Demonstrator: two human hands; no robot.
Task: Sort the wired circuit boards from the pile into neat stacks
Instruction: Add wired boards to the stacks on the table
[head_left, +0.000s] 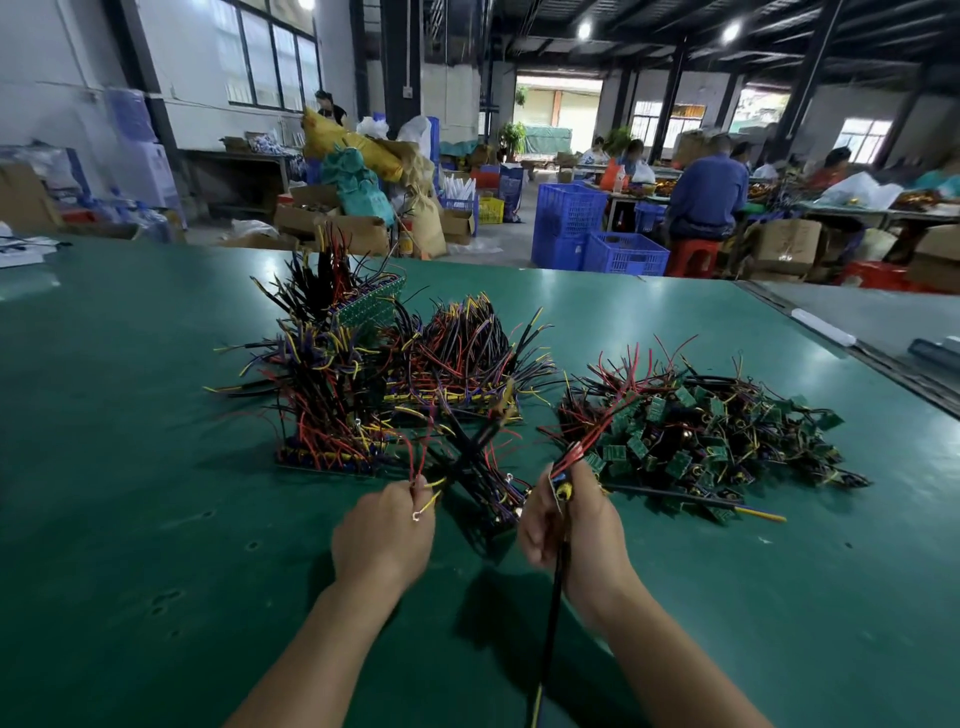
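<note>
Head view: the wired circuit board (562, 488) in hand is pinched in the right hand (571, 525), its red wires fanning upward and a black cable (556, 597) hanging down past the wrist. The left hand (382, 530) is curled round a few red and yellow wire ends (428, 499) beside a crossed bundle (470, 457) lying between the hands. Just beyond stand the neat stacks (332, 415), wires bristling upward, and to the right lies the loose pile (717, 441) on the green desk (156, 415). To do this step well, I judge the wires should be drawn straight and clear of snags, with the board turned to match the others, before it is set against a stack.
</note>
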